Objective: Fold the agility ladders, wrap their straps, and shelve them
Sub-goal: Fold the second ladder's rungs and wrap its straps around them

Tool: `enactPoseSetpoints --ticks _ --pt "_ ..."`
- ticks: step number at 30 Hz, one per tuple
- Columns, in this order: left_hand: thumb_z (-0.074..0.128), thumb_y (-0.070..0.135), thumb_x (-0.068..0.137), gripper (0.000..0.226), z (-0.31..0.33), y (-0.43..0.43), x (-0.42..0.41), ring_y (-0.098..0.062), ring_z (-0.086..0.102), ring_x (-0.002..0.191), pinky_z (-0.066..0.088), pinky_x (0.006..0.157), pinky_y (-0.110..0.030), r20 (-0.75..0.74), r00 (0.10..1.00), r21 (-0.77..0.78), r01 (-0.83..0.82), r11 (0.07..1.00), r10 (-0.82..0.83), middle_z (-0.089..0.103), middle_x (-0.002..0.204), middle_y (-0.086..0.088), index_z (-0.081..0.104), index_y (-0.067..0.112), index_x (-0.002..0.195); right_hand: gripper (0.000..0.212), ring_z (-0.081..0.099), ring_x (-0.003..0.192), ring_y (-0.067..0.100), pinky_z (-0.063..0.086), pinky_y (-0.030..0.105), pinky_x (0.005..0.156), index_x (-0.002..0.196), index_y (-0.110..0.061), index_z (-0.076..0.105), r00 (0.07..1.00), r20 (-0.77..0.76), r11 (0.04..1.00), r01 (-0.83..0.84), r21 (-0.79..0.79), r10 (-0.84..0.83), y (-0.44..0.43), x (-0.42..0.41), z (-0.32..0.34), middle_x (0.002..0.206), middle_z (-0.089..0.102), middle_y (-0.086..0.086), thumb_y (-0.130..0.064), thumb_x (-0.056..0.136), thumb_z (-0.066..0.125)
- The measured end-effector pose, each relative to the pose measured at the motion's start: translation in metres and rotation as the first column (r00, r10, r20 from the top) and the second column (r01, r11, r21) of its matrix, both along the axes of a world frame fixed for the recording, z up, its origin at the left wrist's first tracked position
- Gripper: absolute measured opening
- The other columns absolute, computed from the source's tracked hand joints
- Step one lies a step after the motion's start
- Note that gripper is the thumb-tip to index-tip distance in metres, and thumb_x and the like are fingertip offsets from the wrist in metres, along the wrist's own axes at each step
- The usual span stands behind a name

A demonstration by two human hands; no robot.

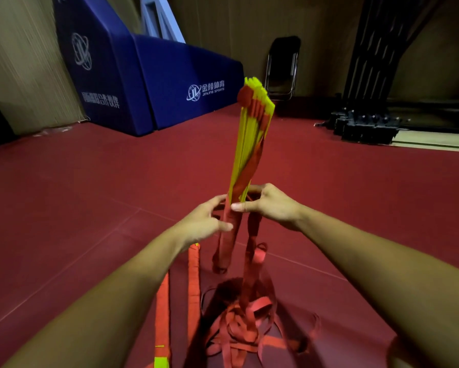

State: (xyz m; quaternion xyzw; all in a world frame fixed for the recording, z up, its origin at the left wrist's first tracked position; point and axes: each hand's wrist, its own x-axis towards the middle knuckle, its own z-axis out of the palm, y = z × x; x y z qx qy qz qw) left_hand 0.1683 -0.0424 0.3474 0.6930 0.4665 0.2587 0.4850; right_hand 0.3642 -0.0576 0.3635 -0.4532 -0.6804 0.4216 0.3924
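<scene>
One ladder [250, 139] held; pad [169, 75] reads JINLING SPORTS

- yellow rungs [245, 134]: smooth plastic, slightly glossy
- red straps [228, 235]: woven cloth webbing, matt
- floor [90, 181]: smooth dark red covering, mostly matt, faint sheen
- blue pad [164, 75]: smooth vinyl-like cover, soft sheen
- folding chair [285, 49]: shiny metal tube frame, dark matt back

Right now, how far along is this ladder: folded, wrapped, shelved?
Folded: the yellow rungs are gathered into one upright bundle. In hand: the red strap crosses the bundle only once; the right hand grips the bundle's base, the left hand holds the strap's hanging part. Left: loose webbing lies on the floor, another ladder piece beside it, and no shelf is in view.
</scene>
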Motion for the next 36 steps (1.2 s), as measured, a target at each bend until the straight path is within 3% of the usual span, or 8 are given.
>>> enactPoseSetpoints --ticks 4,8,13,22,26,30,33,36 --pt "0.073 0.008 0.079 0.053 -0.001 0.000 0.001 -0.022 0.064 0.114 0.049 0.104 -0.048 0.035 0.999 0.131 0.010 0.991 -0.014 0.068 0.120 -0.007 0.055 0.041 0.116 0.016 0.065 0.084 0.002 0.048 0.014 0.072 0.104 -0.008 0.072 0.988 -0.153 0.997 -0.045 -0.069 0.034 0.001 -0.004 0.002 0.094 0.074 -0.006 -0.010 0.088 0.071" --pt "0.078 0.028 0.068 0.053 -0.001 0.003 -0.002 -0.023 0.068 0.110 0.051 0.100 -0.052 -0.005 1.000 0.185 -0.001 0.983 0.002 0.073 0.112 0.003 0.057 0.052 0.111 0.018 0.059 0.078 0.004 0.045 0.019 0.072 0.101 -0.010 0.073 0.994 -0.102 0.997 0.025 -0.073 -0.032 0.008 -0.001 -0.001 0.089 0.072 -0.005 -0.019 0.086 0.074" --pt "0.074 0.048 0.059 0.053 -0.006 0.004 -0.002 -0.017 0.072 0.094 0.054 0.093 -0.054 -0.033 0.999 0.202 -0.019 0.979 0.026 0.076 0.099 0.005 0.056 0.054 0.108 0.015 0.062 0.068 -0.001 0.045 0.011 0.061 0.103 -0.005 0.067 0.995 -0.091 0.985 0.028 -0.173 -0.044 0.010 0.008 -0.004 0.084 0.068 -0.002 -0.006 0.088 0.070" --pt "0.075 0.048 0.059 0.054 -0.001 0.003 0.000 -0.033 0.072 0.090 0.056 0.085 -0.057 -0.033 0.995 0.253 -0.079 0.964 0.090 0.077 0.088 0.000 0.056 0.045 0.109 0.009 0.055 0.059 0.003 0.045 0.018 0.060 0.085 -0.006 0.064 0.984 0.149 0.989 0.114 -0.096 -0.099 0.010 0.001 0.001 0.071 0.060 -0.001 -0.002 0.082 0.072" --pt "0.076 0.044 0.062 0.053 -0.001 0.005 0.000 -0.025 0.070 0.079 0.056 0.084 -0.057 -0.033 0.993 0.266 -0.097 0.959 0.110 0.075 0.086 0.003 0.056 0.044 0.111 0.015 0.061 0.073 0.016 0.048 0.033 0.071 0.075 -0.016 0.065 0.843 0.440 0.951 0.275 0.139 -0.308 0.017 -0.002 -0.003 0.075 0.067 0.002 -0.024 0.075 0.077" --pt "0.075 0.035 0.068 0.047 -0.001 0.005 0.001 -0.014 0.067 0.077 0.056 0.087 -0.052 -0.040 0.989 0.297 -0.127 0.946 0.145 0.073 0.084 0.013 0.054 0.046 0.109 0.009 0.063 0.062 0.014 0.053 0.024 0.064 0.071 -0.014 0.065 0.943 0.230 0.966 0.255 -0.032 -0.241 0.011 -0.012 0.001 0.069 0.067 0.006 -0.013 0.078 0.071" --pt "0.076 0.034 0.070 0.045 0.000 0.004 0.002 -0.017 0.066 0.080 0.055 0.086 -0.046 -0.072 0.982 0.315 -0.143 0.938 0.174 0.071 0.083 0.014 0.053 0.042 0.108 0.020 0.049 0.058 0.013 0.034 0.018 0.045 0.070 -0.015 0.060 0.937 0.123 0.923 0.345 -0.169 -0.327 0.009 -0.015 0.006 0.065 0.056 0.003 -0.006 0.088 0.061" --pt "0.077 0.023 0.080 0.042 0.002 0.000 0.005 -0.018 0.065 0.089 0.048 0.080 -0.032 -0.116 0.968 0.335 -0.174 0.926 0.223 0.071 0.093 0.009 0.053 0.033 0.113 0.017 0.043 0.059 0.017 0.025 0.023 0.050 0.067 -0.016 0.060 0.917 0.107 0.876 0.398 -0.273 -0.383 0.012 -0.019 0.009 0.066 0.055 0.006 -0.010 0.083 0.060"
